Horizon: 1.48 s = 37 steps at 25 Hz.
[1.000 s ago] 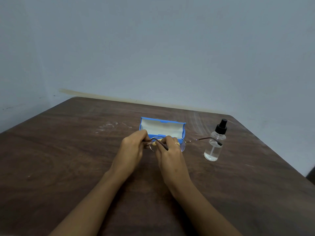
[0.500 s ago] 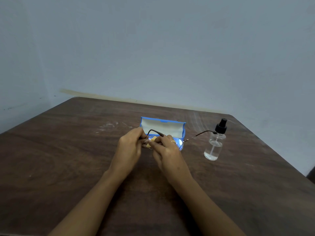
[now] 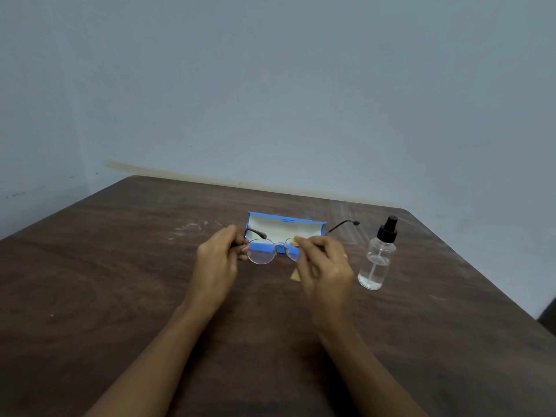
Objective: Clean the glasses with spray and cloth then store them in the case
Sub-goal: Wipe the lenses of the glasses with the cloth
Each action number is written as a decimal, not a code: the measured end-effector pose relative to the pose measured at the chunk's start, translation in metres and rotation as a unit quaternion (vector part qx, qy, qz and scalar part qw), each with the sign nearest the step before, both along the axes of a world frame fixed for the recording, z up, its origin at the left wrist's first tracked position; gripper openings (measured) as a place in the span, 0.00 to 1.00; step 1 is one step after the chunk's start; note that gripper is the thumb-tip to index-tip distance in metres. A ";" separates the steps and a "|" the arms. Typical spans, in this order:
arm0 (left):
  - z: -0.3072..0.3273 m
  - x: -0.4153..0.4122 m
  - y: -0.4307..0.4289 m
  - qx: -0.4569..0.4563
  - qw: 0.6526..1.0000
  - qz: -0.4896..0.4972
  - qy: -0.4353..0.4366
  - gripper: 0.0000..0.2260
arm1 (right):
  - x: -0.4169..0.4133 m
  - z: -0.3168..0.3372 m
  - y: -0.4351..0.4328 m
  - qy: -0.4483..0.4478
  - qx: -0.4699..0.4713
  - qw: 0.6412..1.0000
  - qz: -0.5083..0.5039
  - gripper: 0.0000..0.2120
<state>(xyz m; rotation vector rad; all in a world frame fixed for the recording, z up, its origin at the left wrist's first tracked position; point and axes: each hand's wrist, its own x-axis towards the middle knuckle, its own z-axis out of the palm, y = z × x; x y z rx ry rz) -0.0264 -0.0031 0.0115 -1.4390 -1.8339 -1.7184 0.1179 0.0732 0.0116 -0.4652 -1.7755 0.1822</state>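
Round thin-framed glasses (image 3: 261, 251) are held above the table in front of the open blue case (image 3: 282, 228), which has a pale lining. My left hand (image 3: 217, 260) pinches the frame at its left hinge. My right hand (image 3: 323, 266) pinches a small tan cloth (image 3: 295, 241) over the right lens, and a corner of the cloth hangs below the palm. One temple arm folds behind the left lens; the other sticks out to the right toward the spray bottle (image 3: 376, 260), a clear bottle with a black pump top.
The dark wooden table (image 3: 120, 281) stands against a pale wall. Its right edge runs diagonally just past the bottle. Faint white scuffs (image 3: 189, 228) mark the wood left of the case.
The glasses have turned so both lenses now face me, spread between the hands. My right hand has shifted right, onto the right lens with the cloth.
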 end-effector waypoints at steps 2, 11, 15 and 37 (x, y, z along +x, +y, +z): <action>-0.001 -0.002 0.000 0.001 1.000 0.002 0.000 0.22 | 0.003 -0.002 0.003 0.005 -0.020 0.999 -0.042 0.11; 0.006 0.010 -0.006 0.000 0.999 -0.025 0.036 0.25 | -0.005 -0.010 0.007 -0.148 0.002 0.979 -0.141 0.10; 0.007 0.012 -0.008 0.013 0.999 -0.029 0.039 0.27 | -0.005 -0.013 0.007 -0.170 -0.020 0.978 -0.116 0.14; 0.008 0.010 -0.009 -0.003 0.999 -0.033 0.033 0.16 | -0.001 -0.013 0.006 -0.218 -0.024 0.962 -0.166 0.11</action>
